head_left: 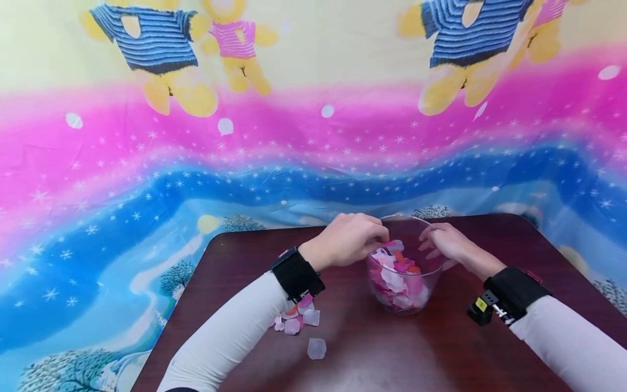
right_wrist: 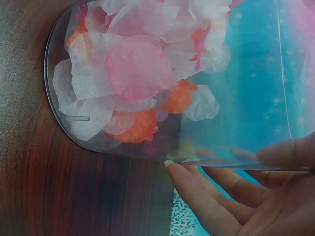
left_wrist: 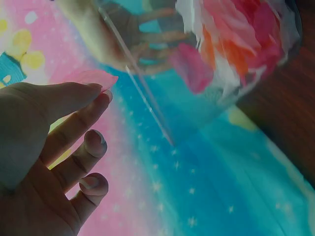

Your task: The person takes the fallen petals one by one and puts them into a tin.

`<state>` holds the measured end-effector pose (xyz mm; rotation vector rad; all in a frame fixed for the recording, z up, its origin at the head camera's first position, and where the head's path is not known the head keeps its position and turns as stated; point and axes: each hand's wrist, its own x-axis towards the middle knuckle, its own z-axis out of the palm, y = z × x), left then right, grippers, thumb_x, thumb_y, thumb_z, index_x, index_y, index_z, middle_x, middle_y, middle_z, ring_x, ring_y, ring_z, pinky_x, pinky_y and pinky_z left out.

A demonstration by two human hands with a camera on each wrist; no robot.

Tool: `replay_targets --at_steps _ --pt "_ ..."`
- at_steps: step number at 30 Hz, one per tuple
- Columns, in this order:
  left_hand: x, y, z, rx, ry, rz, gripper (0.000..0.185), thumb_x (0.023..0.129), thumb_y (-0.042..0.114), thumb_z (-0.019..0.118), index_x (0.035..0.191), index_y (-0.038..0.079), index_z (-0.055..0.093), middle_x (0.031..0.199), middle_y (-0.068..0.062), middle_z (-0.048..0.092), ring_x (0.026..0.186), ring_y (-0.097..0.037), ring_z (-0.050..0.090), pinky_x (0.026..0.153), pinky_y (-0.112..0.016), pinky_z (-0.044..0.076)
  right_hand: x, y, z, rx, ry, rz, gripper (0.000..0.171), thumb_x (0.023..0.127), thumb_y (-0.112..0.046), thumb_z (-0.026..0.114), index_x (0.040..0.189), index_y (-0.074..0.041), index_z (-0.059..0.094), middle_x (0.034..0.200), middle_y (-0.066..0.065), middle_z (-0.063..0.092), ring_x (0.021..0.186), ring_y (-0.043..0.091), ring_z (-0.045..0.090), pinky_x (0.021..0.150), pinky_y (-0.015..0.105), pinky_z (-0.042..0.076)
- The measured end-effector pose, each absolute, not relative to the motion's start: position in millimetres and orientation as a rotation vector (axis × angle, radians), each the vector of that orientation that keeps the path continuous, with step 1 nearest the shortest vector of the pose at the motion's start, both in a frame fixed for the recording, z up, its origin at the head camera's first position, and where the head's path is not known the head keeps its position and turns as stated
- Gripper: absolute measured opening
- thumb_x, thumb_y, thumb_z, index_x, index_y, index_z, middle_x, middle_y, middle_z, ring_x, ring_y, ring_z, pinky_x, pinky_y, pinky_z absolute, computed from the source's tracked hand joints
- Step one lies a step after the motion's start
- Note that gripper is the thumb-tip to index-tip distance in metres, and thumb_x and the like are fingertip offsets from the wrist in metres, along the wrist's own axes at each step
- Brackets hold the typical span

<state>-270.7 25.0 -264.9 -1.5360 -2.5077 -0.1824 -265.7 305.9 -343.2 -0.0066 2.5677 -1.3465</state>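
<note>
A clear plastic container (head_left: 433, 280) stands on the table, partly filled with pink, white and orange artificial petals (head_left: 399, 283). My left hand (head_left: 350, 239) is at the left side of its rim. Between the thumb and index finger it pinches a pink petal (left_wrist: 96, 77), while the other fingers are loosely bent. On the far side of the container, my right hand (head_left: 450, 245) holds the wall near the rim. In the right wrist view, the thumb (right_wrist: 290, 153) and the fingers (right_wrist: 206, 196) lie on opposite sides of that wall.
A small pile of loose petals (head_left: 292, 325) lies on the dark wooden table (head_left: 392, 359), partly hidden behind the left forearm. A single white petal (head_left: 317, 348) lies nearer the front. Behind the table hangs a printed cloth (head_left: 318, 141) with bears and snowflakes.
</note>
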Motion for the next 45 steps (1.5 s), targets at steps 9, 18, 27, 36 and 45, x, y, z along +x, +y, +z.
replay_targets --at_steps 9,18,27,36,45 --pt "-273 12 -273 -1.472 -2.575 -0.158 0.031 0.096 0.028 0.073 0.127 0.022 0.071 0.117 0.007 0.069 0.099 -0.009 0.067 0.07 -0.019 0.049 -267 301 -343 -0.017 2.557 -1.357 0.046 0.101 -0.014 0.029 0.133 0.009 0.052 0.13 0.031 0.061 0.111 0.045 0.065 0.068 0.048 0.059" --pt "-279 -58 -298 -1.363 -2.671 -0.144 0.01 0.095 0.025 0.074 0.105 0.024 0.074 0.1 0.01 0.069 0.089 -0.007 0.065 0.069 -0.028 0.052 -264 309 -343 -0.042 2.566 -1.326 0.047 0.102 -0.015 0.027 0.134 0.01 0.05 0.132 0.033 0.059 0.112 0.046 0.064 0.071 0.049 0.058" --pt "-279 -105 -367 -1.242 -3.016 -0.19 0.022 0.089 0.018 0.081 0.11 0.014 0.076 0.106 0.002 0.072 0.103 -0.017 0.068 0.085 -0.042 0.056 -263 309 -342 -0.04 2.561 -1.34 0.047 0.102 -0.015 0.027 0.135 0.01 0.049 0.132 0.033 0.059 0.114 0.047 0.063 0.072 0.048 0.059" --pt "-279 -107 -404 -1.216 -3.054 -0.201 0.011 0.087 0.015 0.082 0.096 0.019 0.077 0.091 0.008 0.07 0.09 -0.011 0.066 0.075 -0.035 0.054 -265 305 -345 -0.032 2.555 -1.35 0.046 0.101 -0.015 0.028 0.133 0.009 0.051 0.132 0.032 0.059 0.112 0.045 0.064 0.071 0.048 0.059" --pt "-288 -95 -342 -1.229 -2.934 -0.268 0.007 0.089 0.017 0.08 0.088 0.022 0.075 0.081 0.015 0.068 0.077 -0.005 0.063 0.068 -0.03 0.051 -265 306 -343 -0.03 2.558 -1.355 0.046 0.101 -0.015 0.028 0.133 0.009 0.051 0.132 0.033 0.059 0.113 0.046 0.063 0.071 0.048 0.059"
